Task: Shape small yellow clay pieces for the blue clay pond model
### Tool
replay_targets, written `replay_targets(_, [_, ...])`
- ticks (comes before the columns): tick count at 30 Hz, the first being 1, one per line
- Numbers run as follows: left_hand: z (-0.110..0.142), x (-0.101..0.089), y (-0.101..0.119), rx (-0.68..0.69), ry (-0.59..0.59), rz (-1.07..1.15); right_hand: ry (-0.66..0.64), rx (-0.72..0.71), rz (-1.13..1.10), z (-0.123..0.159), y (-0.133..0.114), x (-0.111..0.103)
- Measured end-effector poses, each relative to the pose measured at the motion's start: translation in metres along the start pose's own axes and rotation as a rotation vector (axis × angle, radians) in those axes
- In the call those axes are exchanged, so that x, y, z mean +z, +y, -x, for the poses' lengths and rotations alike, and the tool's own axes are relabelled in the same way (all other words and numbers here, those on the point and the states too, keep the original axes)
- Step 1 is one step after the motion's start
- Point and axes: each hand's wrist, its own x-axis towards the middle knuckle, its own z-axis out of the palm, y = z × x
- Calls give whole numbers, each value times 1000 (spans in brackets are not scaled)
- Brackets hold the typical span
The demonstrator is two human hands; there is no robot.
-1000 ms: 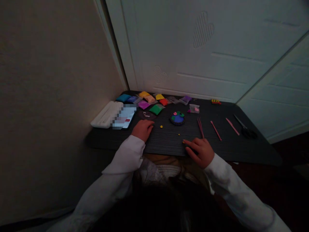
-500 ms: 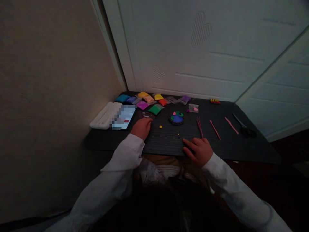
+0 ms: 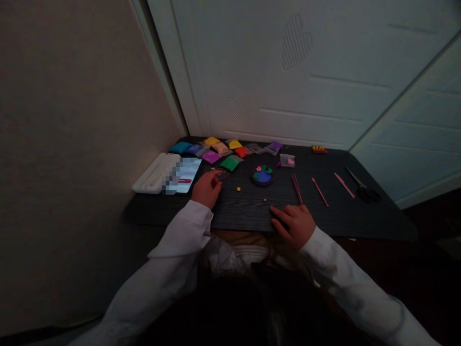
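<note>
My left hand [image 3: 206, 190] is beside the phone, its index finger reaching over a dark, thin patch with tiny pale bits [image 3: 223, 174]; thumb and index are slightly apart and I see nothing held. My right hand [image 3: 296, 223] rests near the table's front edge with fingers spread, close to the lower end of the pink tweezers [image 3: 297, 188]. Between the hands lie a yellow clay ball [image 3: 238, 189] and a tinier yellow bit [image 3: 265, 200]. Beyond them sits a small round clay pond [image 3: 262, 177] with a dark rim, blue middle, green leaves and a pink flower.
Several colourful clay packets, including a green one [image 3: 231, 163], lie along the back. A white case [image 3: 153, 175] and phone [image 3: 189, 173] are at left. At right are a pink stick tool [image 3: 320, 192], a pink knife tool [image 3: 345, 185] and scissors [image 3: 363, 190].
My left hand's fingers have loosened from a bunched shape, the index now stretched over the pale bits. My right hand stays in place. The view has shifted slightly.
</note>
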Motion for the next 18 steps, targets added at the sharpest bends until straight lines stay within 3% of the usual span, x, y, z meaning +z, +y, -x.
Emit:
replay_targets(10, [1, 0, 2, -9, 38, 19, 70, 91, -109, -4, 12, 5])
replay_targets(18, [5, -10, 15, -19, 145, 105, 118, 164, -193, -11, 5, 10])
